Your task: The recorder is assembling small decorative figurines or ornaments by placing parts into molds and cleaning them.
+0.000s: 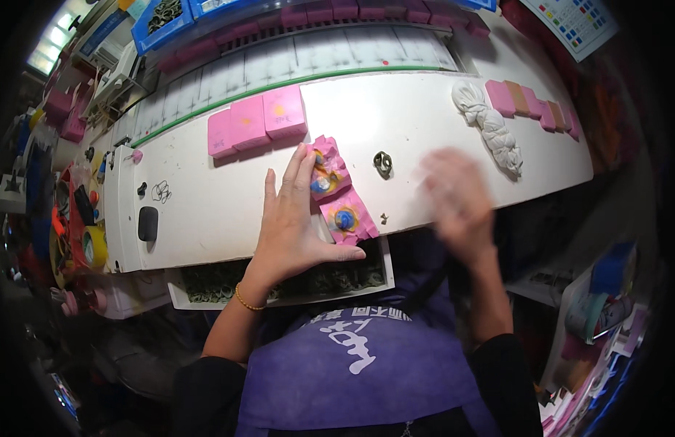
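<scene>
Two pink, jagged-edged pieces lie end to end in mid-table, looking like an opened rubber mould. The far piece (330,171) has blue, yellow and whitish marks; the near piece (344,218) has a blue round centre ringed in orange. Along their left side lies my left hand (288,211), fingers stretched out and fingertips at the far piece's edge, thumb below the near one. My right hand (457,193) is smeared by motion over the table to the right, so its fingers cannot be read. Between the hands sit a dark green looped piece (382,164) and a tiny brownish bit (384,218).
Three pink blocks (248,122) stand in a row behind my left hand. A twisted white cloth (490,131) and more pink blocks (516,100) lie at right. A drawer (178,290) of dark green pieces juts out below the table edge. Blue bins (151,36) stand behind.
</scene>
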Demonstrator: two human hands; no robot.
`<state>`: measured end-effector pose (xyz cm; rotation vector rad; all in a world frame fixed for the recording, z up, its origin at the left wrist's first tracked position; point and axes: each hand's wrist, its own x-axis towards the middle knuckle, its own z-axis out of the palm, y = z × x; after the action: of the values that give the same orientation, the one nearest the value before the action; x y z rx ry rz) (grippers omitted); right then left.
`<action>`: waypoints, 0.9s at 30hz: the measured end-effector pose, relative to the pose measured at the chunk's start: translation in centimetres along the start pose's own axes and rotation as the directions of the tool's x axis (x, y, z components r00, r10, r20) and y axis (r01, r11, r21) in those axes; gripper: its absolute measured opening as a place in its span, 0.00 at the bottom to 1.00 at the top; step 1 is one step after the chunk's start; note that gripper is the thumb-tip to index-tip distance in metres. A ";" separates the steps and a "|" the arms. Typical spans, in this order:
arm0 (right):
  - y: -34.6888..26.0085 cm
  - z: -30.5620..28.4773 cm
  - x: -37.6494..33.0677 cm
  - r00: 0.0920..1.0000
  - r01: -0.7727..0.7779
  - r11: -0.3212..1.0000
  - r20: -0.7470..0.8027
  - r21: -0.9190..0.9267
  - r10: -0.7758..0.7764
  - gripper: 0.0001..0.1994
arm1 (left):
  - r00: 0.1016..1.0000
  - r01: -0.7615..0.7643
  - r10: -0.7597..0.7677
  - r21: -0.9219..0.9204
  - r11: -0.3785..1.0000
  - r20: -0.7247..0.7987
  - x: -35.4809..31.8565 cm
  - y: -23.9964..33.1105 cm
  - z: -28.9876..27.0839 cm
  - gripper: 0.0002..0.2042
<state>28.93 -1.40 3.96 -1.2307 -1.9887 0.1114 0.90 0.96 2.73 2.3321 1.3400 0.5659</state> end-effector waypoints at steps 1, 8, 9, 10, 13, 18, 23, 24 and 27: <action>1.4 -1.5 1.4 0.988 -0.079 0.957 -0.149 -0.280 0.038 0.20 | 1.000 -0.010 0.010 -0.031 0.999 0.014 0.1 -0.1 0.0 0.73; 11.3 -3.5 3.8 0.954 -0.250 0.844 0.027 -0.474 0.298 0.25 | 1.000 0.015 -0.014 -0.120 0.993 0.012 0.4 -0.1 -0.4 0.76; 10.8 -3.6 3.9 0.950 -0.278 0.885 0.028 -0.373 0.310 0.27 | 0.999 0.024 -0.019 -0.139 0.990 0.036 0.4 0.1 -0.5 0.77; 9.3 -3.4 4.4 0.957 -0.257 0.896 0.037 -0.364 0.289 0.27 | 0.998 0.043 -0.035 -0.147 0.988 0.057 0.4 0.0 -0.7 0.78; 0.4 -2.5 6.2 0.978 0.167 0.980 -0.107 -0.107 -0.178 0.30 | 1.000 0.021 -0.019 -0.154 0.988 0.014 0.1 -0.4 -0.1 0.76; -4.8 2.2 7.1 0.868 0.279 0.960 0.423 0.013 -0.258 0.25 | 0.999 -0.025 0.020 -0.159 0.987 -0.027 0.6 -0.7 -0.4 0.76; -5.0 1.6 8.2 0.975 0.150 0.986 0.155 0.067 -0.159 0.19 | 0.995 0.064 -0.051 -0.152 0.986 0.091 0.5 -0.3 -0.5 0.77; -4.0 2.6 7.6 0.944 0.173 0.983 0.275 0.055 -0.181 0.20 | 0.995 0.064 -0.052 -0.157 0.986 0.081 0.5 -0.1 -0.5 0.78; -3.7 1.8 8.7 0.884 0.220 0.973 0.409 0.066 -0.228 0.25 | 0.998 -0.059 0.054 -0.166 0.984 -0.039 0.5 -1.1 0.3 0.79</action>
<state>23.12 4.03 9.32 -1.0135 -2.4791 0.2964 0.50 1.91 2.03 2.2392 1.1949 0.7101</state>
